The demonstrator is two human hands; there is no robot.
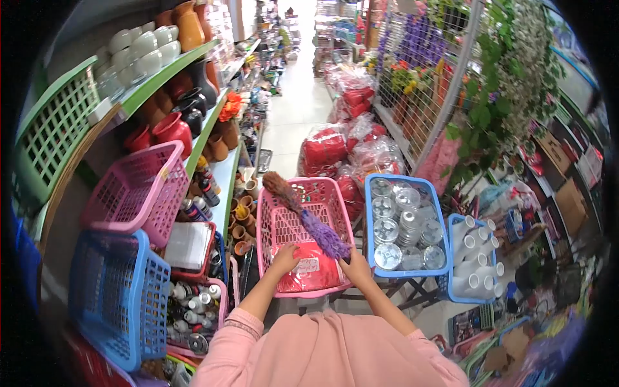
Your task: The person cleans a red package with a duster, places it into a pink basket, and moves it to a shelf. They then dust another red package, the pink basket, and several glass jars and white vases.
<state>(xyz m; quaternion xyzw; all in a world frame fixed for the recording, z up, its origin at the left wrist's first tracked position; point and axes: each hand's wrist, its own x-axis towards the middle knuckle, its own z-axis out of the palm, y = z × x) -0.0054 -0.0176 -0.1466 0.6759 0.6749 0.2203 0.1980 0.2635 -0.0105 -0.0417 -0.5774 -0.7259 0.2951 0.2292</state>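
Dusting, by the look of it: I have the feather duster (316,227) over the pink basket (265,232), its purple part nearest my fist and its brown tip out past the far left rim. The red packet (300,278) lies flat in the basket's near end, white label (310,265) up. To do this well, I'd say light, short strokes, feathers flat to the plastic wrap, wrist loose, working from the far edge of the packet toward me; pressing hard would probably just bend the plumes and push dust into the creases. Swing should stay short on the right, since the blue basket (368,219) of glass jars (387,230) stands just beside, and a wide sweep could knock them. Steadying the packet from its left side seems sensible, so it doesn't slide. Grip: right hand (355,267) is closed round the dark handle at the duster's near end, near the basket's right rim, fingers wrapped, no gap I can see. Left hand (284,260) is at the packet's left edge, fingertips touching the wrap; can't tell whether thumb and fingers pinch it or just rest there.
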